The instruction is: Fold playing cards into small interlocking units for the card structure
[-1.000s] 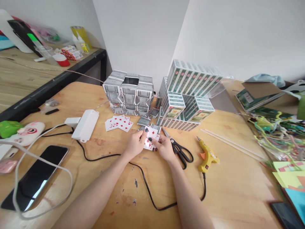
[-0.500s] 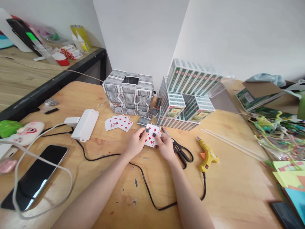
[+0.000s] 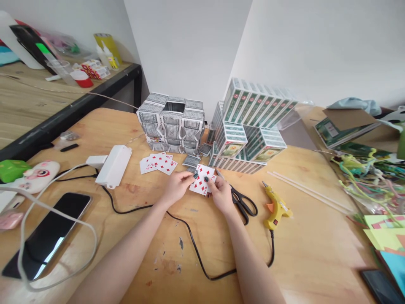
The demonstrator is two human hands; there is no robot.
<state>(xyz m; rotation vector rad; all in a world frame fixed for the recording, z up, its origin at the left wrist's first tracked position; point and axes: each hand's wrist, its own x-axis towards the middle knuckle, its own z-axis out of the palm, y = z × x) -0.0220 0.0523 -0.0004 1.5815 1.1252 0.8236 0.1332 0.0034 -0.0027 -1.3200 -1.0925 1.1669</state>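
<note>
Face up between my hands are playing cards (image 3: 201,184), a seven of diamonds on top with at least one more showing at its right edge. My right hand (image 3: 222,195) pinches their right side, thumb on the face. My left hand (image 3: 177,185) is closed at the left edge, thumb and fingertip pinched on the top card. More red-suited cards (image 3: 158,163) lie fanned on the table to the left. Patterned card backs (image 3: 191,161) rest just beyond my hands. Black-handled scissors (image 3: 242,204) lie beside my right hand, their blades partly hidden.
A structure of folded cards (image 3: 172,126) stands at the back, with stacked card boxes (image 3: 247,126) to its right. A yellow glue gun (image 3: 276,207) and clear glue sticks (image 3: 308,192) lie right. A white power block (image 3: 114,166), a phone (image 3: 47,234) and cables are left.
My left hand has shifted slightly left and down, and its thumb is nearer the card's left edge. The top card is turned a little more. My right hand stays nearly in place.
</note>
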